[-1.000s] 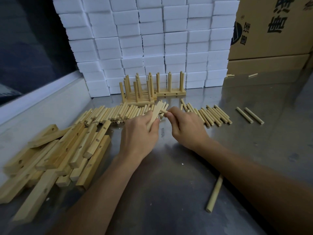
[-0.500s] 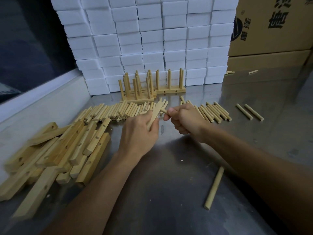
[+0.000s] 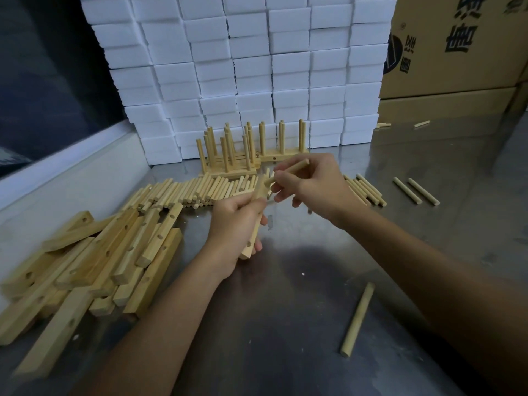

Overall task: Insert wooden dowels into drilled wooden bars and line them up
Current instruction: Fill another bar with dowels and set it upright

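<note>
My left hand [image 3: 234, 224] grips a drilled wooden bar [image 3: 255, 224], held tilted above the metal table. My right hand [image 3: 311, 184] pinches a wooden dowel [image 3: 288, 170] whose lower tip meets the bar's upper end. Behind the hands lies a row of loose dowels [image 3: 183, 191], and more dowels [image 3: 365, 188] lie to the right. Finished bars with upright dowels [image 3: 228, 158] stand at the back by the white blocks. A pile of drilled bars [image 3: 94, 258] lies at the left.
A wall of white foam blocks [image 3: 243, 67] closes the back. Cardboard boxes [image 3: 457, 47] stand at the back right. One dowel [image 3: 358, 318] lies alone near the front right, and two dowels [image 3: 414, 191] lie at the right. A raised ledge [image 3: 65, 155] borders the table's left.
My right hand has lifted and turned the dowel from pointing sideways to slanting down onto the bar's end. My left hand has raised the bar more upright.
</note>
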Demonstrator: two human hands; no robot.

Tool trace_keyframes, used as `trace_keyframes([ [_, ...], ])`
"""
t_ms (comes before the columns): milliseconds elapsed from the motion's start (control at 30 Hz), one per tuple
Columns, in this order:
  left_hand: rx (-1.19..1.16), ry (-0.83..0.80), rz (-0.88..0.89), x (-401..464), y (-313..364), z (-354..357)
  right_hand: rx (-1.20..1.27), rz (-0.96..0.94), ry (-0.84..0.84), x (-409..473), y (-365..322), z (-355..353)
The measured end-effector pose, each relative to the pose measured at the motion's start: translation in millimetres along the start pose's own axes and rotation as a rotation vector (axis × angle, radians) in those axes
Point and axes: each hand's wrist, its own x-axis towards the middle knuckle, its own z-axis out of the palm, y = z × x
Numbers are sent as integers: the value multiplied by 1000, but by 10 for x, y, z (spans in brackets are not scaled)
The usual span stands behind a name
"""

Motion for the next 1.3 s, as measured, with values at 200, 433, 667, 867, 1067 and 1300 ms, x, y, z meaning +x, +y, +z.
trace_keyframes([
  [200,-336,-15,-283,18,43,-37,-306,-14,37,49,180,-103],
  [433,-398,-39,-347,43,40,-86,-1022,135,39,-11,502,-256],
  [667,-398,-73,-338,42,33,-96,-1077,135,111,-57,506,-214],
  [867,-477,-58,-314,32,34,-107,-1092,144,178,-80,476,-127],
  [1067,-604,-4,-305,33,27,-109,-871,55,300,-77,492,-146],
  [1300,-571,49,-309,50,22,-62,-482,-33,371,-91,497,-188],
])
